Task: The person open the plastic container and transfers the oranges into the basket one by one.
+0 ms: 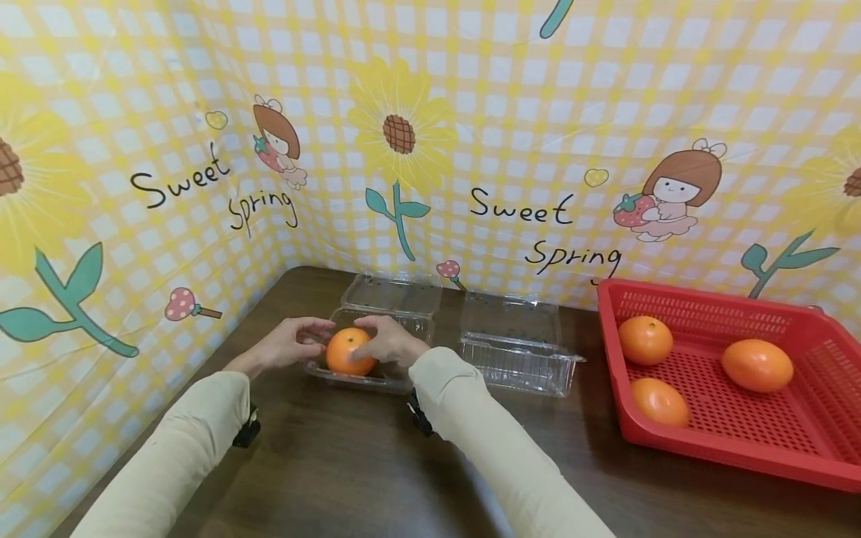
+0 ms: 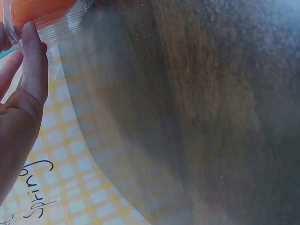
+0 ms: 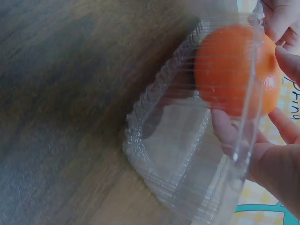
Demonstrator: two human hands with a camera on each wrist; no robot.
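Observation:
An orange (image 1: 348,351) sits in the left end of an open clear plastic clamshell box (image 1: 366,382), which stands on the table. My right hand (image 1: 390,342) holds the orange from its right side, with the thumb on the near face. In the right wrist view, fingers (image 3: 224,129) reach inside the box beside the orange (image 3: 229,70). My left hand (image 1: 291,344) is at the orange's left, its fingers loosely bent. The left wrist view has a left fingertip by the clear box rim (image 2: 14,33); whether it touches the orange is unclear.
A second open clear clamshell box (image 1: 518,366) stands to the right on the brown table (image 1: 323,463). Farther right, a red plastic basket (image 1: 726,459) holds three oranges (image 1: 757,365). Yellow checked cloth (image 1: 498,134) rises behind and at the left.

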